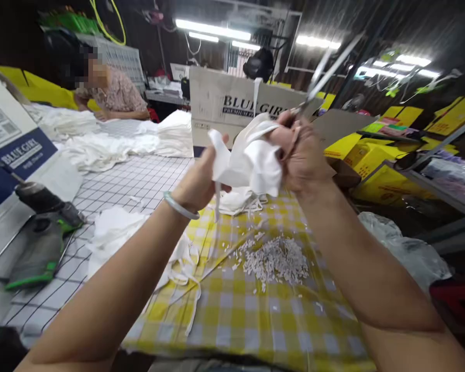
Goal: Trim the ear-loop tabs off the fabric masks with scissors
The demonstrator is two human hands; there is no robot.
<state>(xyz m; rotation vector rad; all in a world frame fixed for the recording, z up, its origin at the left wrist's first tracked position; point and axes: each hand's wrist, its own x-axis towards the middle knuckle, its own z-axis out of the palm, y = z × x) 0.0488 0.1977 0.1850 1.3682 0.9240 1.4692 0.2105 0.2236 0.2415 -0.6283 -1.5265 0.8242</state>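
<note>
Left fingers [206,161] hold white cloth [234,164] by edge, raised above checked tablecloth [251,325].

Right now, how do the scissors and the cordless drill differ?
The scissors are raised in the right hand, while the cordless drill lies unheld on the grid-patterned cover. The scissors show slim, silvery blades spread apart; the cordless drill has a bulky grey-and-green body with a dark chuck. The scissors point toward the picture's upper right, the cordless drill toward its upper left. Both are handheld tools.
</note>
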